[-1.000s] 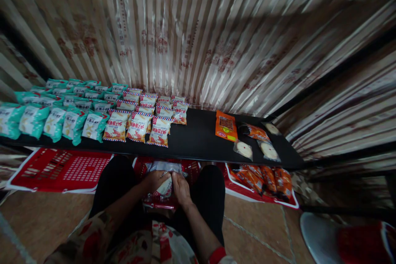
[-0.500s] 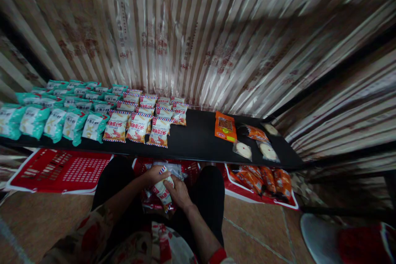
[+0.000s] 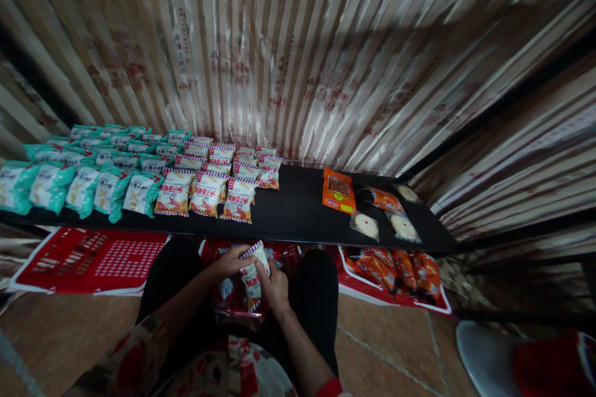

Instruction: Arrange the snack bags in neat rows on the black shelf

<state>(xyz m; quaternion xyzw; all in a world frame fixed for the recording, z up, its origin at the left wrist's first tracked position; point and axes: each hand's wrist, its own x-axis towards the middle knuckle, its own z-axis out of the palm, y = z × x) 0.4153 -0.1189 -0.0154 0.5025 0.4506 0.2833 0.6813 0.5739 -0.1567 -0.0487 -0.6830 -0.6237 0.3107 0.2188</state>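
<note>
Both hands hold one small snack packet (image 3: 252,274) with a red, white and blue edge, upright between my knees. My left hand (image 3: 230,260) pinches its top left corner. My right hand (image 3: 275,285) grips its right side. Under them a red basket (image 3: 286,252) holds a clear bag with more packets. Rows of like packets (image 3: 207,189) lie on the black shelf (image 3: 298,214) in front of me.
Teal packets (image 3: 79,183) fill the shelf's left part. An orange packet (image 3: 338,190) and round cakes in clear wrap (image 3: 404,227) lie on its right. An empty red basket (image 3: 93,251) sits under the shelf at left, a tray of orange packets (image 3: 400,270) at right. A striped curtain hangs behind.
The hands have lifted the striped packet out of the bag in the basket and turned it upright. A second ago they were down in the bag.
</note>
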